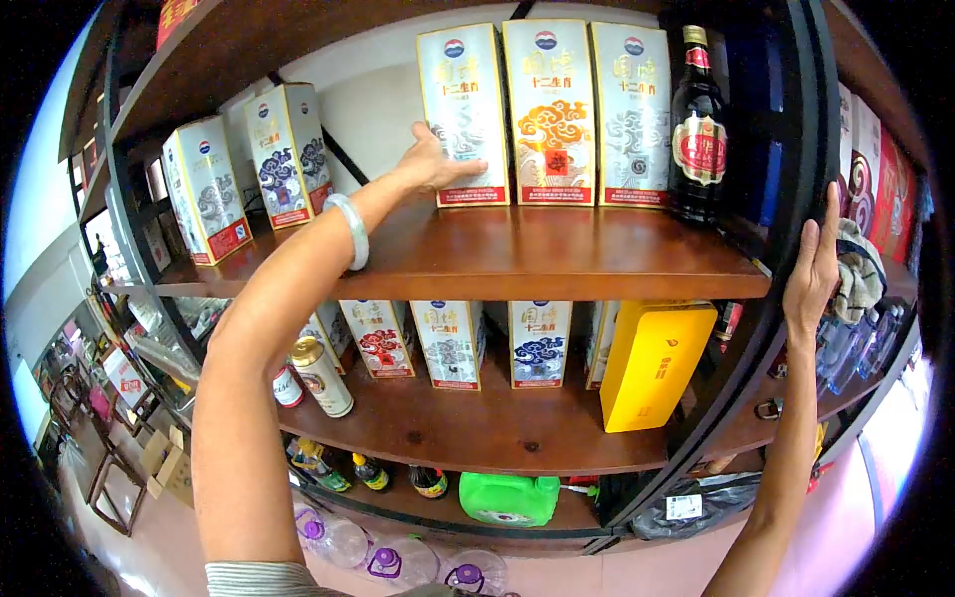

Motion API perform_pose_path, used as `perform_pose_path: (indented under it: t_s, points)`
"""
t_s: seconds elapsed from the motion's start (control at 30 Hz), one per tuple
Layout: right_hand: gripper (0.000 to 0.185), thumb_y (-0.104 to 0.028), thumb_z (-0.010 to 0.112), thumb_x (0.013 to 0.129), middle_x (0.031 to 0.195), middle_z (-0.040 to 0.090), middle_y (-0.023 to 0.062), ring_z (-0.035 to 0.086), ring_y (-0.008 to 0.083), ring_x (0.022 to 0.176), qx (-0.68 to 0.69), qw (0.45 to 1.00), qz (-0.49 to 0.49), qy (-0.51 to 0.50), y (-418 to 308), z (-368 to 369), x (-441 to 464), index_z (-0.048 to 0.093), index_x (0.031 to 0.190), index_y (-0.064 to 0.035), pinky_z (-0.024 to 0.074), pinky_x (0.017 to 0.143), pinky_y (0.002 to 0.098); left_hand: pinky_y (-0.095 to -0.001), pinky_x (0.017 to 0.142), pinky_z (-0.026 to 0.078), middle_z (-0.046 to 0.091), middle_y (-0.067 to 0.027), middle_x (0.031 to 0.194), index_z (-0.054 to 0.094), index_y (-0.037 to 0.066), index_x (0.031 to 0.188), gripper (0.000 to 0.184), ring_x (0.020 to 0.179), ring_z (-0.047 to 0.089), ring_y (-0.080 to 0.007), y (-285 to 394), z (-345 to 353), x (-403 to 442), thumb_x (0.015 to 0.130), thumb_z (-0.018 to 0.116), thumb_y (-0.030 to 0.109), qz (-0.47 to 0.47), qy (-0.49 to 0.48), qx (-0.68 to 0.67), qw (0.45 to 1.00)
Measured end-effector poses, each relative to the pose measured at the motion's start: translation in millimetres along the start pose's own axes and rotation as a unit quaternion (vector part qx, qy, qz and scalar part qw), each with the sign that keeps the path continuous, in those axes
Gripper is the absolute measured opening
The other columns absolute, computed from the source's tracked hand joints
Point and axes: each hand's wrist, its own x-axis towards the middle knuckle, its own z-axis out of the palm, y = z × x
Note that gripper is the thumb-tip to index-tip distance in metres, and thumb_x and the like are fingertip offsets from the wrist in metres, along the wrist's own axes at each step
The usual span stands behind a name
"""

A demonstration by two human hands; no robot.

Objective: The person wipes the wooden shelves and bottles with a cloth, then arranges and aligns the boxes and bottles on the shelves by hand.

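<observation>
On the upper wooden shelf (477,261), my left hand (438,164) is at the lower left side of a white box with grey cloud print (463,109), thumb up and fingers reaching across its front. Right beside that box stand an orange-clouded box (549,114), another grey-clouded box (635,114) and a dark bottle with a red label (699,139). Two more boxes (207,189) (286,154) stand further left. My right hand (814,269) rests with fingers stretched upward along the black shelf post (818,109), holding nothing.
Below, the middle shelf (477,428) holds several boxes, a gold-topped can (320,378) and a yellow box (657,368). Lower down are a green jug (509,497) and small bottles. Clear containers with purple handles (398,560) stand on the floor. A cloth (858,274) hangs at right.
</observation>
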Motion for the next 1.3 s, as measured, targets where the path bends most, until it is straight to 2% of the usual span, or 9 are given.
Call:
perform_pose_path:
  t_s: [0.2, 0.4, 0.8, 0.93, 1.03, 1.07, 1.13, 1.23, 1.3]
  points:
    - [0.044, -0.017, 0.037, 0.096, 0.139, 0.038, 0.0132, 0.037, 0.0220, 0.128, -0.002, 1.000, 0.005, 0.000, -0.1, 1.5, -1.9, 0.031, 0.137, -0.0014, 0.0264, 0.104, 0.0292, -0.0318, 0.089, 0.047, 0.046, -0.0292, 0.114, 0.014, -0.012, 0.120, 0.101, 0.108, 0.052, -0.0318, 1.9, -0.1, -8.2, 0.063, 0.081, 0.038, -0.018, -0.030, -0.127, 0.991]
    - [0.044, -0.016, 0.037, 0.096, 0.140, 0.037, 0.0132, 0.036, 0.0218, 0.129, -0.011, 1.000, 0.011, 0.003, -2.2, 2.8, -1.1, 0.032, 0.137, -0.0021, 0.0260, 0.104, 0.0294, -0.0321, 0.094, 0.044, 0.046, -0.0295, 0.115, 0.016, -0.012, 0.119, 0.100, 0.109, 0.051, -0.0329, -10.7, 5.6, 4.7, 0.064, 0.079, 0.043, 0.040, -0.027, -0.065, 0.997]
    - [0.045, -0.022, 0.035, 0.097, 0.139, 0.038, 0.0116, 0.040, 0.0211, 0.125, -0.010, 1.000, 0.001, 0.002, 1.5, 2.6, -1.3, 0.030, 0.139, -0.0088, 0.0267, 0.103, 0.0285, -0.0350, 0.094, 0.042, 0.048, -0.0306, 0.115, 0.016, -0.010, 0.120, 0.099, 0.109, 0.051, -0.0358, -1.1, 0.9, -6.1, 0.066, 0.078, 0.044, 0.021, -0.014, -0.026, 0.999]
    - [0.045, -0.018, 0.035, 0.096, 0.141, 0.036, 0.0118, 0.036, 0.0205, 0.128, -0.005, 1.000, 0.011, -0.007, -1.0, 0.9, -1.6, 0.030, 0.139, -0.0066, 0.0241, 0.104, 0.0281, -0.0355, 0.095, 0.041, 0.048, -0.0297, 0.116, 0.016, -0.012, 0.121, 0.102, 0.110, 0.051, -0.0354, -2.2, 1.2, -8.3, 0.064, 0.077, 0.047, 0.033, -0.012, -0.033, 0.999]
    - [0.044, -0.015, 0.035, 0.096, 0.141, 0.035, 0.0113, 0.031, 0.0209, 0.131, 0.023, 0.999, 0.016, -0.020, 5.5, 3.2, -1.1, 0.030, 0.139, -0.0041, 0.0207, 0.106, 0.0280, -0.0347, 0.095, 0.041, 0.047, -0.0309, 0.119, 0.014, -0.016, 0.125, 0.110, 0.110, 0.051, -0.0364, -7.7, 9.2, 1.1, 0.062, 0.078, 0.049, 0.024, -0.002, 0.038, 0.999]
    - [0.044, -0.016, 0.034, 0.097, 0.142, 0.034, 0.0114, 0.029, 0.0205, 0.132, 0.016, 0.999, 0.017, -0.028, 10.0, 4.1, -1.1, 0.030, 0.138, -0.0024, 0.0192, 0.107, 0.0284, -0.0351, 0.096, 0.040, 0.046, -0.0323, 0.120, 0.009, -0.018, 0.127, 0.117, 0.110, 0.051, -0.0373, 1.2, 3.2, -10.2, 0.061, 0.077, 0.051, 0.007, -0.029, 0.022, 0.999]
    - [0.044, -0.018, 0.033, 0.097, 0.143, 0.032, 0.0105, 0.027, 0.0201, 0.133, 0.035, 0.999, 0.021, -0.027, 13.9, 5.4, -2.3, 0.029, 0.139, -0.0025, 0.0179, 0.108, 0.0289, -0.0381, 0.098, 0.038, 0.040, -0.0381, 0.121, 0.014, -0.019, 0.128, 0.115, 0.115, 0.046, -0.0396, 10.5, -8.6, -16.8, 0.066, 0.067, 0.063, -0.016, -0.078, 0.015, 0.997]
    - [0.043, -0.018, 0.034, 0.098, 0.143, 0.032, 0.0089, 0.028, 0.0201, 0.133, 0.024, 0.999, 0.008, -0.028, 21.0, 1.9, -3.0, 0.030, 0.139, -0.0048, 0.0201, 0.107, 0.0285, -0.0399, 0.095, 0.041, 0.042, -0.0381, 0.119, 0.016, -0.019, 0.127, 0.112, 0.114, 0.046, -0.0419, 7.6, -15.2, -21.4, 0.068, 0.066, 0.061, 0.027, -0.038, -0.013, 0.999]
    - [0.043, -0.019, 0.034, 0.098, 0.143, 0.032, 0.0090, 0.028, 0.0201, 0.132, 0.032, 0.999, 0.001, -0.030, 32.4, 3.1, -4.8, 0.031, 0.139, -0.0054, 0.0204, 0.107, 0.0282, -0.0452, 0.095, 0.038, 0.042, -0.0348, 0.120, 0.018, -0.016, 0.127, 0.104, 0.115, 0.042, -0.0407, 1.6, -31.3, -24.1, 0.069, 0.068, 0.055, -0.011, 0.080, 0.091, 0.993]
